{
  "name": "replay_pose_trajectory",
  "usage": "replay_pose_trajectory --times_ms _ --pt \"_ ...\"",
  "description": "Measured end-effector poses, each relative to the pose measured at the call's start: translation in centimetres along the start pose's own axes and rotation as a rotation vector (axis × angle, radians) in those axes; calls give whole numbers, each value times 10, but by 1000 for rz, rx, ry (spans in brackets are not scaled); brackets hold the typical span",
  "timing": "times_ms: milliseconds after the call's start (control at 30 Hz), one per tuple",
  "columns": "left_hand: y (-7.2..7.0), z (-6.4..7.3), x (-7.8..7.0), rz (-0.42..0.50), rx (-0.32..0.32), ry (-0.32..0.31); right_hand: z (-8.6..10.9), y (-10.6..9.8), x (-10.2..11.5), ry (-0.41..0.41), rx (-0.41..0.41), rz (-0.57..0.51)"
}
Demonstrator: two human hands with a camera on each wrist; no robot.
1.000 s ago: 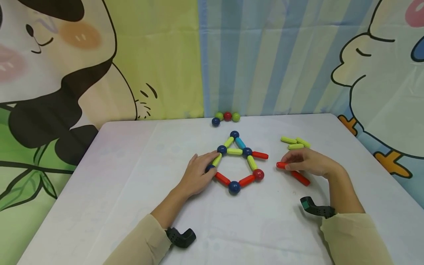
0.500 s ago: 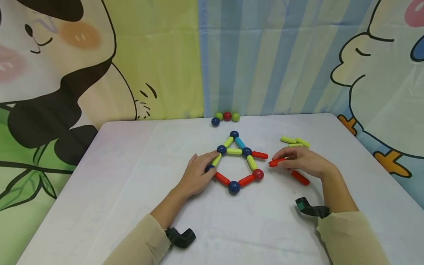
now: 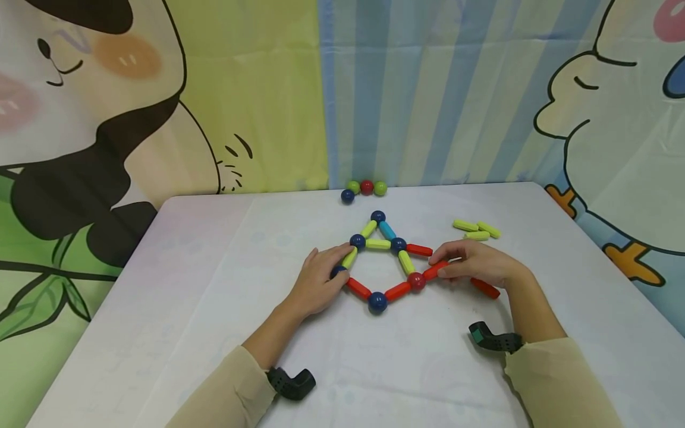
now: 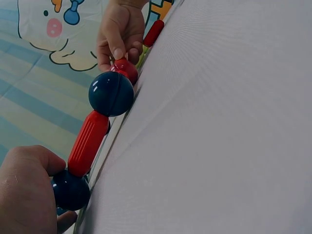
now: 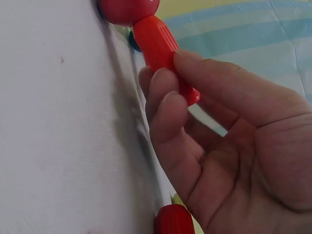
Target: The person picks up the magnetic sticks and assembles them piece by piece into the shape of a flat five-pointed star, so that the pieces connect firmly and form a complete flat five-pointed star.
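Observation:
My right hand pinches a red rod between thumb and fingers. The rod's far end meets the red ball at the right corner of a ball-and-rod figure lying on the table. Around the figure's left corner, my left hand holds a dark blue ball, the fingers reaching to another dark blue ball. Red rods run through the front blue ball; yellow-green rods and a blue rod form the rest. Another red rod sticks out from the upper right ball.
A loose red rod lies beneath and beside the right hand. Several yellow-green rods lie beyond it. Loose balls, including a red one, sit at the back edge of the white table, before a printed curtain.
My right hand has moved left with the red rod, from apart on the table to contact with the red ball. The left hand has stayed in place.

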State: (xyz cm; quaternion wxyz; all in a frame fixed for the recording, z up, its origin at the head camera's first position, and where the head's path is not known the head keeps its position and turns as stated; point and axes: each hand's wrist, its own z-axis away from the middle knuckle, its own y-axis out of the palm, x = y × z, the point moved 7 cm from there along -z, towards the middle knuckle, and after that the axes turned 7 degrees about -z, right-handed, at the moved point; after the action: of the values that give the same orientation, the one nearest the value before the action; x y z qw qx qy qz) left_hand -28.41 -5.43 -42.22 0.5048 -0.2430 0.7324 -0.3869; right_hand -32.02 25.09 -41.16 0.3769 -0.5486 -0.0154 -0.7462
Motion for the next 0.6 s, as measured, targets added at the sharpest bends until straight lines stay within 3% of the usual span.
replay_pose_trajectory --times_ms 167,600 --pt "0 0 0 -1 1 -3 -2 -4 -5 32 -50 -105" --pt "1 0 0 -7 13 -11 -6 -7 1 37 -172 -103"
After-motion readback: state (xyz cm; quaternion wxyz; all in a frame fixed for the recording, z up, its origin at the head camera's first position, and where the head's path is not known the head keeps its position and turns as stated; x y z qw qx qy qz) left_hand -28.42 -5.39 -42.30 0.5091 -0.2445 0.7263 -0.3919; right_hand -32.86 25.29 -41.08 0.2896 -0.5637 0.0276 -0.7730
